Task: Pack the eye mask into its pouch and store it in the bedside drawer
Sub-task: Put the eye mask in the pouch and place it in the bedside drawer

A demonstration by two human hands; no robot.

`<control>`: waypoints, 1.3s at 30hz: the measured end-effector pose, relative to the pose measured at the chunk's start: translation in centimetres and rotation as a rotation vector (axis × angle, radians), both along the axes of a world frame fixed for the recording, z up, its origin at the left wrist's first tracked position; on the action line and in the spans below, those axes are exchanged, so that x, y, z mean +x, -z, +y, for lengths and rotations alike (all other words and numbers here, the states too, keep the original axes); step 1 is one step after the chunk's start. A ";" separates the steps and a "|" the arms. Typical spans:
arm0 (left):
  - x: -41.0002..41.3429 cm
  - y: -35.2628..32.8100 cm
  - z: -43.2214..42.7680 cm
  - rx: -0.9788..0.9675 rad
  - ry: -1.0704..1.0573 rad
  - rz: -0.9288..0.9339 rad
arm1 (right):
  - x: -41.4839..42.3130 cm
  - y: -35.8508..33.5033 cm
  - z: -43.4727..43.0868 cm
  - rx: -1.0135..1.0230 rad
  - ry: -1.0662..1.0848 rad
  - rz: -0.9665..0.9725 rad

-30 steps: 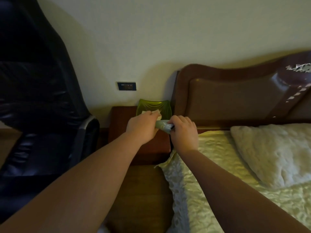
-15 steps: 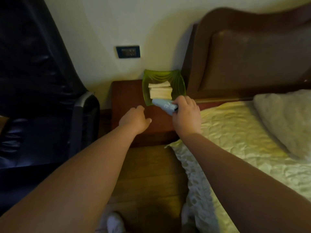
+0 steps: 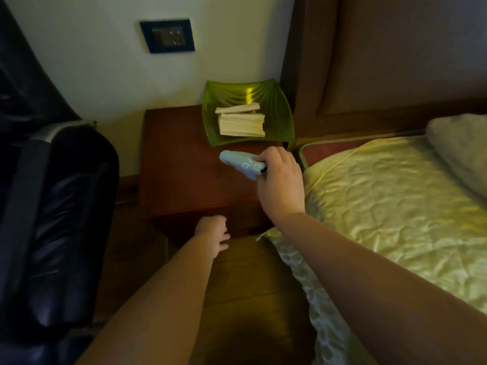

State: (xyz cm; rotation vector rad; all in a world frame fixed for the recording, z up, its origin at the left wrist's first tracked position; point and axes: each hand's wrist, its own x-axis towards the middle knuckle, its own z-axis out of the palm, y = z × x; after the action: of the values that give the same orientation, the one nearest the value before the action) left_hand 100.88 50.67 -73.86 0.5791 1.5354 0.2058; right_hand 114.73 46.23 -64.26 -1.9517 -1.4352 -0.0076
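Pale-blue fabric, the pouch, is pinched at its mouth by the right hand above the bedside table, so packing looks done (the mask itself is hidden) and only storing remains. Below the table's front edge, the left hand reaches loosely curled toward the drawer, apparently unopened; nearby sit 1 green dish and a black chair, neither blocking.
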 end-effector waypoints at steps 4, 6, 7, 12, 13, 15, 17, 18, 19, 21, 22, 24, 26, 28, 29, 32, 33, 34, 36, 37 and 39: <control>1.0 4.8 1.4 0.021 -0.178 -0.037 | 0.2 3.3 0.5 0.038 -0.020 0.006; 1.4 6.4 1.8 0.001 -0.278 -0.077 | 0.1 4.4 0.6 0.056 -0.026 0.014; 1.5 7.1 2.0 -0.004 -0.318 -0.099 | 0.1 4.9 0.7 0.065 -0.029 0.014; 1.7 9.9 2.4 0.021 -0.435 -0.147 | 0.1 6.4 1.1 0.087 -0.050 -0.001; 1.7 10.3 2.4 0.035 -0.451 -0.156 | 0.2 6.6 1.3 0.091 -0.046 -0.004; 1.6 11.1 2.3 0.054 -0.487 -0.187 | 0.5 7.1 1.5 0.103 -0.039 -0.008; 1.6 11.6 2.3 0.075 -0.510 -0.230 | 0.6 7.7 1.7 0.107 -0.044 -0.001; 1.7 11.6 2.2 0.076 -0.529 -0.260 | 0.6 8.1 1.7 0.104 -0.049 -0.001; 1.8 11.7 2.2 0.071 -0.557 -0.294 | 0.6 8.4 1.8 0.101 -0.052 -0.005; 1.9 11.8 2.1 0.060 -0.604 -0.338 | 0.6 8.9 1.6 0.095 -0.048 -0.006; 1.8 11.8 2.0 0.056 -0.610 -0.356 | 0.7 9.2 1.5 0.092 -0.045 -0.001; 1.5 12.0 1.8 0.055 -0.626 -0.407 | 0.9 9.4 1.1 0.090 -0.036 -0.004; 1.2 12.4 1.4 0.050 -0.654 -0.425 | 1.2 9.4 1.0 0.087 -0.032 -0.016; 1.3 12.6 0.7 0.051 -0.680 -0.414 | 1.5 9.4 0.8 0.073 -0.023 -0.010; 1.3 12.7 0.4 0.051 -0.697 -0.405 | 1.6 9.4 0.7 0.063 -0.016 -0.002; 1.0 13.0 -0.3 0.038 -0.709 -0.368 | 1.7 9.7 0.1 0.028 -0.004 0.031; 0.9 13.0 -0.4 0.034 -0.709 -0.358 | 1.6 9.9 -0.1 0.019 0.005 0.047; 0.7 13.1 -0.6 0.028 -0.714 -0.349 | 1.5 10.0 -0.4 0.013 0.015 0.062; 0.5 13.1 -0.9 0.016 -0.728 -0.336 | 1.2 10.2 -0.7 0.003 0.036 0.078; 0.4 13.2 -1.1 0.012 -0.733 -0.329 | 1.1 10.2 -0.8 -0.003 0.043 0.080; 0.3 13.4 -1.5 0.009 -0.743 -0.313 | 0.9 10.2 -0.9 -0.006 0.045 0.091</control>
State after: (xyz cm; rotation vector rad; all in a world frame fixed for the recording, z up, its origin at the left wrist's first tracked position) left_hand 101.16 49.14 -87.29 -0.0465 1.3803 0.8296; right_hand 115.67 45.34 -74.45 -1.9637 -1.3333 0.0642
